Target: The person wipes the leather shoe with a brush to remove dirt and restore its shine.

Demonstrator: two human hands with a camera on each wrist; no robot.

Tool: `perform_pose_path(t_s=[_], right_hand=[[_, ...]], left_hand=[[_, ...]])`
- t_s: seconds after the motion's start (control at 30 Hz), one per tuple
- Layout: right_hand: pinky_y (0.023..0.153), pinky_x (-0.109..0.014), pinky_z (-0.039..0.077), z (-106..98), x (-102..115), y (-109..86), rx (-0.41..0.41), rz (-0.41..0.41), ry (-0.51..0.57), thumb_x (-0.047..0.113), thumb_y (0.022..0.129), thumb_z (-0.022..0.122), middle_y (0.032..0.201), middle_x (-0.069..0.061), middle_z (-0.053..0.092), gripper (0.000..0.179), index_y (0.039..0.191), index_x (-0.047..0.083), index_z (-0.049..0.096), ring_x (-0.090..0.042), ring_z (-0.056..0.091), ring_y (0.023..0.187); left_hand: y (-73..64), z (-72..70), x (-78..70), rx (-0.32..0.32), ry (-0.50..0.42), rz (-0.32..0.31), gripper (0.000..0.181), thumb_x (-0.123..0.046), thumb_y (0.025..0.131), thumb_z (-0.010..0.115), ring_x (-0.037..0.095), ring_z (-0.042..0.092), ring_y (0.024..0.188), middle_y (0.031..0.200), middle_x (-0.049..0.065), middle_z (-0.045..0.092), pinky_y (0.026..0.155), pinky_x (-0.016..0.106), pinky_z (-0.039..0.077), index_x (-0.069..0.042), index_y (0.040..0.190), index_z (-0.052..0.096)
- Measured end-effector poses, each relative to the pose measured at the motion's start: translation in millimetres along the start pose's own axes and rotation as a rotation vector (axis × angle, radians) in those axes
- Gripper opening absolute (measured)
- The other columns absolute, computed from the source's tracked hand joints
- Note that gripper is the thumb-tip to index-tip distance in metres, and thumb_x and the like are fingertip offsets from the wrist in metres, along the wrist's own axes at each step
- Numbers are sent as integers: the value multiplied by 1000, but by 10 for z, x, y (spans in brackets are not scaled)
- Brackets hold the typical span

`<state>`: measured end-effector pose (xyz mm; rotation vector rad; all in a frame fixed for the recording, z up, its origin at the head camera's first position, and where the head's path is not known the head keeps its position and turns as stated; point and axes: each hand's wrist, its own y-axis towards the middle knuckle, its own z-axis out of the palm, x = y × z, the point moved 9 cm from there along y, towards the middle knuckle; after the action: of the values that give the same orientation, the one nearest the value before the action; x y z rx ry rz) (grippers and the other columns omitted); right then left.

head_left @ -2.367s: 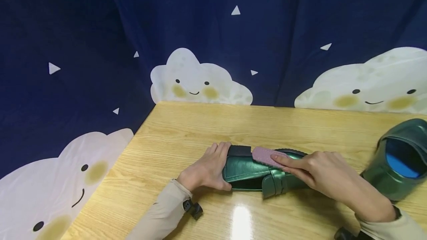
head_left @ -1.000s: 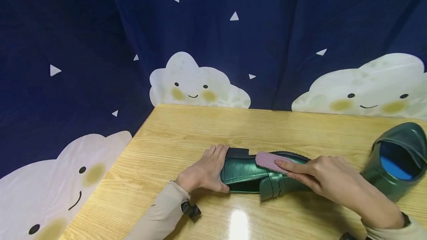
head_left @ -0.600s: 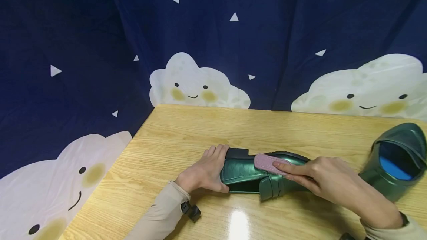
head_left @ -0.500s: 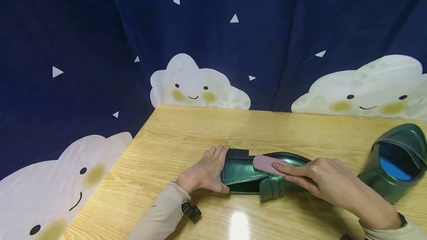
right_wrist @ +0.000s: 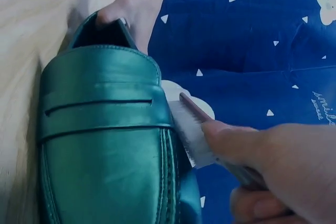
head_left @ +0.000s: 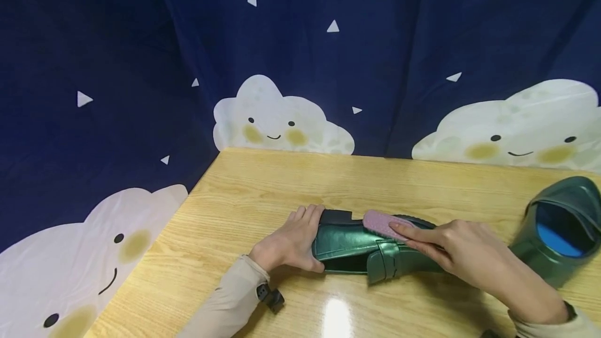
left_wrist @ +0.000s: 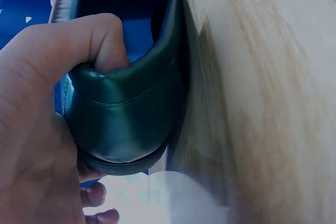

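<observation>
A shiny dark green loafer [head_left: 345, 241] lies on its side on the wooden table, black heel away from me. My left hand [head_left: 290, 244] grips its heel end; in the left wrist view the thumb [left_wrist: 107, 45] hooks over the collar into the opening. My right hand [head_left: 469, 249] holds a pink-backed brush [head_left: 382, 223] against the upper side of the loafer, near the sole edge. The right wrist view shows the brush's pale bristles [right_wrist: 191, 132] at the stitched side beside the strap.
A second green loafer [head_left: 559, 233] with a blue insole stands at the table's right side. The wooden table [head_left: 263, 186] runs back to a navy curtain [head_left: 375, 40] printed with clouds.
The brush shifts back and forth slightly along the loafer's side, now a little farther right and up than half a second ago. The left hand and both loafers stay in place.
</observation>
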<state>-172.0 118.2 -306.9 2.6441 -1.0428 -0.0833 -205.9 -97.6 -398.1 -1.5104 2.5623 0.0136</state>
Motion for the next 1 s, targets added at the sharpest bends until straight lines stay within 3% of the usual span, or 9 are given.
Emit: perform_pose_path(t_s=[0.2, 0.73, 1.0], right_hand=[[41, -16, 21, -28, 146, -11, -34, -116, 65, 32, 86, 70, 54, 28, 20, 41, 127, 39, 63, 9, 20, 45], [41, -18, 23, -4, 52, 19, 16, -36, 50, 32, 86, 71, 53, 23, 21, 37, 123, 36, 67, 5, 21, 45], [42, -18, 22, -45, 104, -2, -59, -79, 56, 32, 84, 72, 53, 27, 18, 41, 124, 39, 64, 8, 18, 45]], left_hand=[[0, 5, 4, -6, 1, 0, 119, -52, 62, 82, 23, 35, 122, 144, 10, 34, 105, 38, 33, -2, 149, 18], [14, -39, -3, -1, 6, 1, 118, -52, 63, 81, 22, 35, 120, 144, 10, 34, 104, 39, 33, -3, 149, 18], [-1, -35, -8, -2, 3, -1, 117, -51, 63, 81, 22, 36, 119, 143, 9, 34, 103, 38, 34, -2, 149, 19]])
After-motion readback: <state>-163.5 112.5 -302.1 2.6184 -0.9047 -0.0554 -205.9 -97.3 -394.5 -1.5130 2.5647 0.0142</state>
